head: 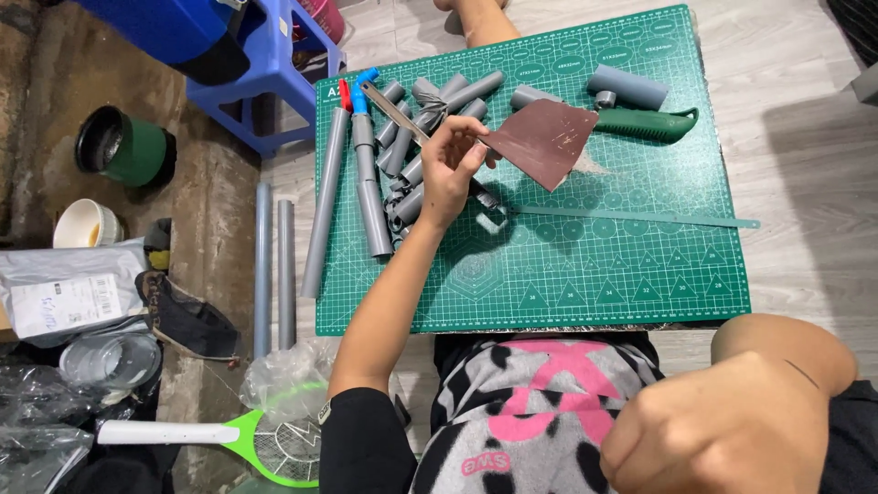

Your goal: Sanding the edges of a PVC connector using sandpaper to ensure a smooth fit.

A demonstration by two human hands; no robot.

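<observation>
Sandpaper [541,139] is dangling from the left hand's [450,169] fingertip pinch and risking a slip onto the pipes [402,155] at nine o'clock, while the right hand [722,430] is resting fisted, empty.

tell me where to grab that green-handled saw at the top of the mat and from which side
Grip the green handle, not the blade end. The saw lies flat near the far edge of the green cutting mat, handle running left to right with bare mat on its near side. Coming from above or from the near side looks best; the grey pipe piece sits close behind it. The left hand holds sandpaper.
</observation>
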